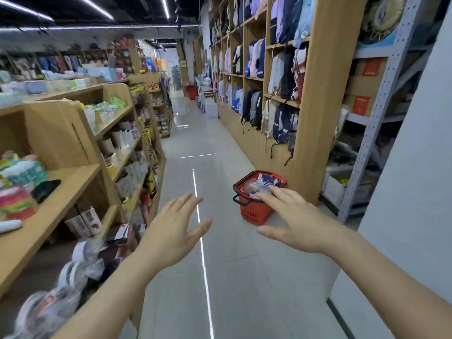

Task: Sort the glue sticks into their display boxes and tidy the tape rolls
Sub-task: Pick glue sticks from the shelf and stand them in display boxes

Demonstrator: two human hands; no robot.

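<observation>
Blurred coloured rolls (18,203), possibly tape, are sitting on the shelf (61,192) well left of the left hand (171,231), whose fingers are spreading wide and holding nothing. The right hand (298,221) is hovering splayed and empty too. The red basket (254,211) of boxes is lying beyond and below its fingertips, so this hand is nearer. No glue sticks are showing plainly, and every label is blurring past reading.
</observation>
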